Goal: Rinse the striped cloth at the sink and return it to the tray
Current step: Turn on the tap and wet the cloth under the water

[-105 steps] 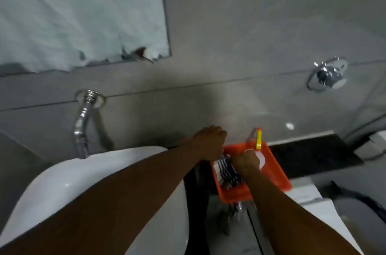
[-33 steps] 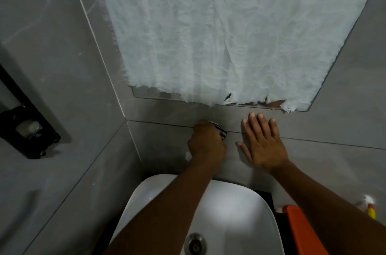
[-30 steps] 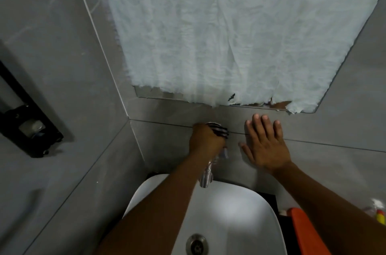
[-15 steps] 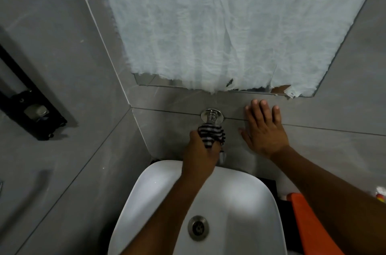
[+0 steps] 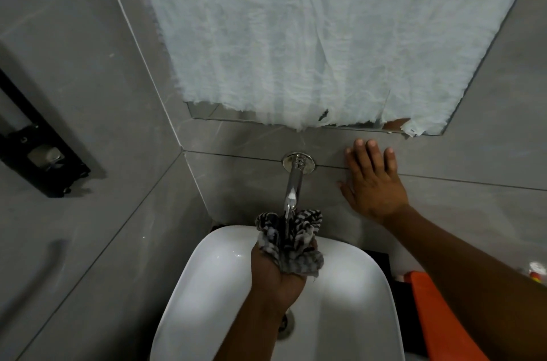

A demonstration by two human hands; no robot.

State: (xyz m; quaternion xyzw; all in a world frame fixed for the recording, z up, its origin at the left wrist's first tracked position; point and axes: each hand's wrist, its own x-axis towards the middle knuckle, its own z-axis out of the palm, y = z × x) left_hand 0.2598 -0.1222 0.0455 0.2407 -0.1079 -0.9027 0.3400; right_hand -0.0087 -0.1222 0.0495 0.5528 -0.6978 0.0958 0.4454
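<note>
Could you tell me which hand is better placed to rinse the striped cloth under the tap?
The left hand: it already grips the black-and-white striped cloth beneath the chrome wall spout, over the white basin. The right hand lies flat on the grey wall tile.

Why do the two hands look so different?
The left hand is cupped palm up, holding the striped cloth under the tap; the right hand is flat and holds nothing. The left is over the sink; the right presses on the wall. Both are bare.
</note>
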